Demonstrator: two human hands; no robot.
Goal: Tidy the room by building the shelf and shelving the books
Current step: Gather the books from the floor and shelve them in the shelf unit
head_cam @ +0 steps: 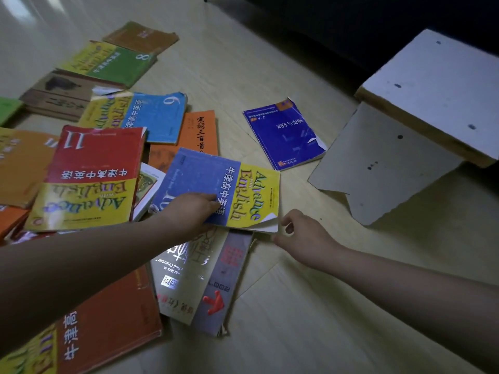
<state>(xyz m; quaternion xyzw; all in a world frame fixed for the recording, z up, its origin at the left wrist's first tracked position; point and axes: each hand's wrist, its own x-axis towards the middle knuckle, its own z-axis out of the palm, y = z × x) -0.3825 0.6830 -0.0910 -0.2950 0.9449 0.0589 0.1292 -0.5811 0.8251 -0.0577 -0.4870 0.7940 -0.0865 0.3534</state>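
Several books lie scattered on the pale wood floor. A blue and yellow "Advance with English" book [216, 182] lies in the middle. My left hand [189, 211] grips its near edge, fingers on the cover. My right hand [299, 236] is just right of the book's curled near corner, fingers curled and holding nothing. A dark blue book [283, 133] lies alone further right. The shelf, a white board on a grey panel [421, 109], stands at the right.
A red and yellow book [89, 179] and an orange book [199, 130] lie left and behind. A grey-white book [189, 279] lies under the held one. Bare floor [310, 319] stretches at the lower right. Dark furniture [351, 22] fills the top right.
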